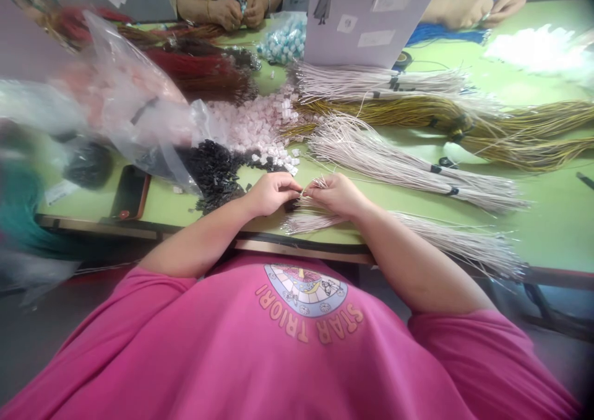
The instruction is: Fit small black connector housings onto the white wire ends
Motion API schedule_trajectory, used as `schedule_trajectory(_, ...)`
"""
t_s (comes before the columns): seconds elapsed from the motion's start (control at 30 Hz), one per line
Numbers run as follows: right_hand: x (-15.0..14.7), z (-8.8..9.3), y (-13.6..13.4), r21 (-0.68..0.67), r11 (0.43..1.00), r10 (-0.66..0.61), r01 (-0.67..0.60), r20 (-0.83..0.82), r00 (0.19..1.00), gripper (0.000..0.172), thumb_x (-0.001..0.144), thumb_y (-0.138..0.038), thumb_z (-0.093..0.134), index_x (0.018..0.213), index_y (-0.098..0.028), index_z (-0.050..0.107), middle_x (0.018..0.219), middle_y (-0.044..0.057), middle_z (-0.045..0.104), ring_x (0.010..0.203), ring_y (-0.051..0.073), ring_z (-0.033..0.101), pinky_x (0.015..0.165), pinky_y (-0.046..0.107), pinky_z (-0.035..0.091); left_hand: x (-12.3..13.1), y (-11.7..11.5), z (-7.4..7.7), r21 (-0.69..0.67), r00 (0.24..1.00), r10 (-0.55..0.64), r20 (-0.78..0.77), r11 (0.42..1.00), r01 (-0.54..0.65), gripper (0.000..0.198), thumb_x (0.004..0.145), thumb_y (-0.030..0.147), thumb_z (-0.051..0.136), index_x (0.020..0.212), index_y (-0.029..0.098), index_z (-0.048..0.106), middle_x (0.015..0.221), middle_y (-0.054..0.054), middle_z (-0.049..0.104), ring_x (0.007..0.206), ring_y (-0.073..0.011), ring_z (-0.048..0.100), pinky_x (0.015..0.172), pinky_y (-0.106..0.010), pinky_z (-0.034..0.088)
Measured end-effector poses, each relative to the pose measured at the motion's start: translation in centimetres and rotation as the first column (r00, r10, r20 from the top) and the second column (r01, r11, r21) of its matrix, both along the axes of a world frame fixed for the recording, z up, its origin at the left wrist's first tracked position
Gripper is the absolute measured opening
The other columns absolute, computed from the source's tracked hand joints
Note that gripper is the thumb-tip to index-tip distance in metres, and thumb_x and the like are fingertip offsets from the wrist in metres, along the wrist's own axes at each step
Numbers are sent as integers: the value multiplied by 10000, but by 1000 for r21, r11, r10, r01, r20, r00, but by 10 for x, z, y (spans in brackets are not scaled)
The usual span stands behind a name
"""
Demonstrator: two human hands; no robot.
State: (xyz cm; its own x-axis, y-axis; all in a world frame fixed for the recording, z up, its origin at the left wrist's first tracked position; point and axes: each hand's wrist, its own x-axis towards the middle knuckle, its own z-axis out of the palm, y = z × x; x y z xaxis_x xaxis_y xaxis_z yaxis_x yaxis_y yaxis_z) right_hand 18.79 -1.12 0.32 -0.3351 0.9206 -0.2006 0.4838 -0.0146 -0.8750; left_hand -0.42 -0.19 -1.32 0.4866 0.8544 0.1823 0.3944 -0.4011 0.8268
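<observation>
Meeting near the close edge of the table (557,234), the left hand (270,194) and the right hand (342,195) are held fingertip to fingertip. A few white wires (320,183) are clamped between the right thumb and fingers; the left fingertips are held at those wires, but whether anything is gripped by them cannot be told. Under the right hand, a wire bundle (450,240) is laid. Black pieces (216,172) are heaped to the left, with pale pink pieces (250,129) piled farther off.
</observation>
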Motion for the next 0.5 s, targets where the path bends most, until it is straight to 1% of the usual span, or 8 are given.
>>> schedule_trajectory(0.1, -1, -2, -1, -25, 1000, -3, 3, -4, 1000, 286, 654, -393, 544, 685, -122, 629, 498, -28, 467, 497, 78, 365, 506, 240, 278, 0, 1, -1, -5, 1000, -8, -6, 1000, 8, 86, 711, 209, 648, 765, 157, 688, 739, -25, 640, 703, -124, 589, 687, -257, 461)
schedule_trajectory(0.27, -1, -5, -1, -39, 999, 9, -9, 2, 1000, 263, 676, -384, 515, 629, -135, 585, 483, -45, 400, 476, 64, 301, 485, 238, 244, 0, 0, -1, 57, 997, -14, -70, 998, 18, 88, 729, 227, 635, 766, 165, 686, 733, -21, 633, 703, -123, 580, 687, -258, 455)
schedule_trajectory(0.37, -1, -4, -1, -34, 999, 27, -26, 17, 999, 260, 690, -378, 502, 568, -149, 513, 492, -52, 348, 482, 60, 278, 477, 236, 226, 1, -1, 1, 67, 995, -39, -96, 997, 45, 92, 743, 232, 626, 770, 166, 683, 738, -19, 633, 698, -117, 576, 682, -249, 451)
schedule_trajectory(0.5, -3, -3, -3, -26, 999, 41, -40, 30, 999, 309, 698, -383, 499, 515, -170, 371, 505, -56, 275, 489, 55, 248, 469, 234, 201, 3, -3, 0, 77, 991, -25, -130, 996, 35, 95, 753, 227, 616, 783, 164, 680, 753, -20, 634, 711, -117, 575, 688, -244, 446)
